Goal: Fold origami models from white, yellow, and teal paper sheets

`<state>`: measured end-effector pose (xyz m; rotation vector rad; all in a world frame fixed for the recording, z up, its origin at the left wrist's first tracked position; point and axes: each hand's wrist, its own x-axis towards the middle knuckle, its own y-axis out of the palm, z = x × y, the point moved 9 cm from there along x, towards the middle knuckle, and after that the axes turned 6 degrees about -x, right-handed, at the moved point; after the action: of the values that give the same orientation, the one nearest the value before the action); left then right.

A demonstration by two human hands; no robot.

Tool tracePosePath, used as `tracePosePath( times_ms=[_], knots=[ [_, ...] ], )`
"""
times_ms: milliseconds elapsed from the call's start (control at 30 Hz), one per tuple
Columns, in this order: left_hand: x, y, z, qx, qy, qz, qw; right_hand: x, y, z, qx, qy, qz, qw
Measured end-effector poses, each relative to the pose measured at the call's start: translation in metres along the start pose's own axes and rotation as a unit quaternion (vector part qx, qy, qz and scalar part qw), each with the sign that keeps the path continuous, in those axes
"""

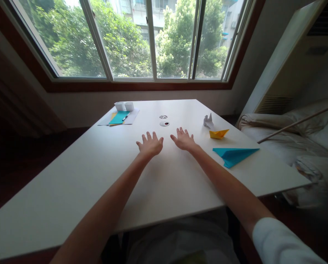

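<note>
My left hand [150, 143] and right hand [183, 139] lie flat, empty, slightly apart. Right of them sit a finished blue paper plane [233, 155], yellow boat [218, 134] (and white crane [208, 120]); unfolded sheets [119, 117] wait far-left.

My left hand [150, 144] and right hand [184, 139] lie flat, fingers spread, empty, side by side on the white table [70, 190]. To my right sit a blue paper plane [233, 155], a yellow paper boat [218, 134] and a white paper crane [208, 120]; coloured sheets [119, 117] lie far left.
</note>
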<state>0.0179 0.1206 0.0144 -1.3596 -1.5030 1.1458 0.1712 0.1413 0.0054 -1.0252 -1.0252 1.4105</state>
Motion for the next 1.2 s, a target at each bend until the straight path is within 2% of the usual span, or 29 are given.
tracePosePath(
  times_ms=[133, 233, 400, 1200],
  knots=[
    [0.005, 0.032, 0.017, -0.013, -0.008, 0.011, 1.0, -0.002, 0.032, -0.004, -0.011, 0.019, 0.0, 1.0],
    [0.005, 0.043, 0.019, 0.012, -0.001, 0.003, 1.0, -0.004, 0.041, -0.006, -0.046, 0.019, 0.003, 0.999],
    [0.006, 0.044, 0.019, 0.025, 0.005, -0.017, 1.0, -0.002, 0.043, -0.006, -0.062, 0.024, -0.003, 0.998],
    [0.004, 0.043, 0.019, 0.023, 0.007, -0.012, 1.0, -0.002, 0.043, -0.005, -0.059, 0.014, -0.015, 0.998]
  ],
)
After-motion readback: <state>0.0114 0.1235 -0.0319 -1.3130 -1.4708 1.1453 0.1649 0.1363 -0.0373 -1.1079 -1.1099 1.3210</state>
